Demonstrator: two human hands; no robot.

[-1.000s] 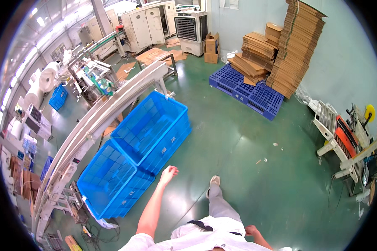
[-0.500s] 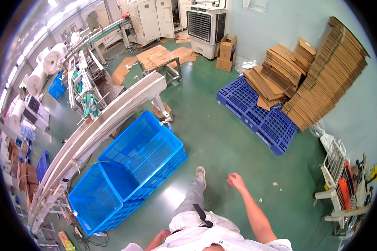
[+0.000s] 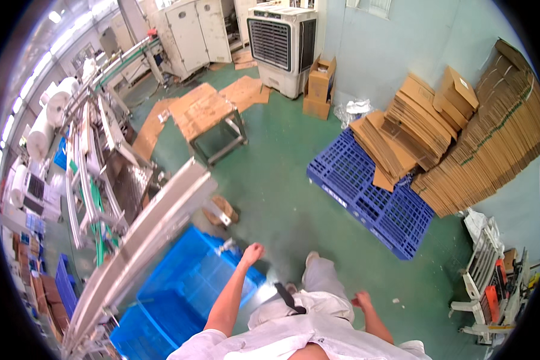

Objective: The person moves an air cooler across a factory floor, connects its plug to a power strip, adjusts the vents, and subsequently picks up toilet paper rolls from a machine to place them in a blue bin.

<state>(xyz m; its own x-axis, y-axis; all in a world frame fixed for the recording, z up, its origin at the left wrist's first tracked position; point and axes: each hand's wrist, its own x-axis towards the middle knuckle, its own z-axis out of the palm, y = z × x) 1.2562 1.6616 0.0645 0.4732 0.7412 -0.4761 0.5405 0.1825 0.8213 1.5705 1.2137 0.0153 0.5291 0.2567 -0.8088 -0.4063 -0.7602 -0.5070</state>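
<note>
My left hand (image 3: 252, 252) swings out in front of me with the fingers loosely curled and nothing in it, just above the near corner of a large blue plastic crate (image 3: 192, 282). Low at my right side, my right hand (image 3: 362, 299) hangs with nothing in it, its fingers slightly apart. One leg in grey trousers with a light shoe (image 3: 311, 259) steps forward on the green floor. A blue plastic pallet (image 3: 366, 192) lies ahead to the right with flattened cardboard boxes (image 3: 402, 138) stacked on it.
A long sloping metal conveyor (image 3: 144, 234) runs along the left beside machinery and white paper rolls (image 3: 39, 135). A cardboard-topped metal table (image 3: 213, 117), a large air cooler (image 3: 282, 42) and small boxes (image 3: 319, 84) stand ahead. A tall cardboard stack (image 3: 492, 144) and a white rack (image 3: 492, 276) are at right.
I have walked forward past the blue crates, toward the table and pallet. My arms have swapped swing: left hand now forward, right hand dropped back to my side.
</note>
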